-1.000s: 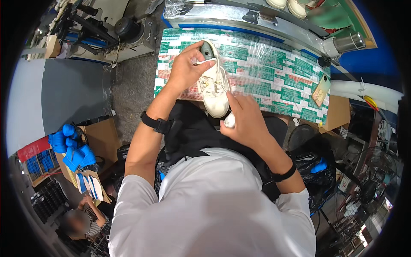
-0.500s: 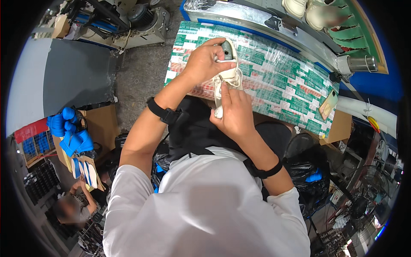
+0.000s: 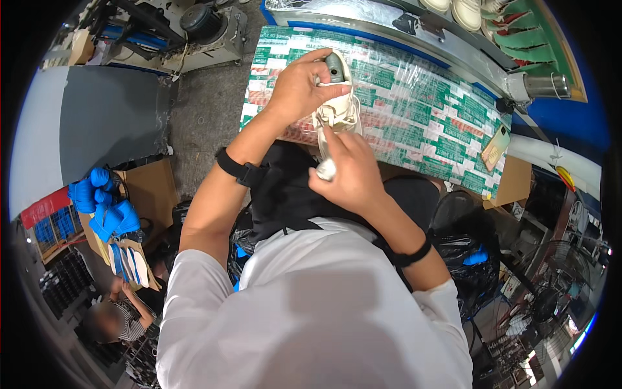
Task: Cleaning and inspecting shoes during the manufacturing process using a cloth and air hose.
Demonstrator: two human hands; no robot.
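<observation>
My left hand pinches the cream shoe at its opening, over the tabletop's near edge, toe toward me. My right hand is curled round something white, kind unclear, index finger by the laces.

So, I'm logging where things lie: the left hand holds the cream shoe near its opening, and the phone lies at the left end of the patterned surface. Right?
No: the head view shows the phone at the right end of the patterned surface, not the left. The left hand does hold the cream shoe near its opening.
</observation>
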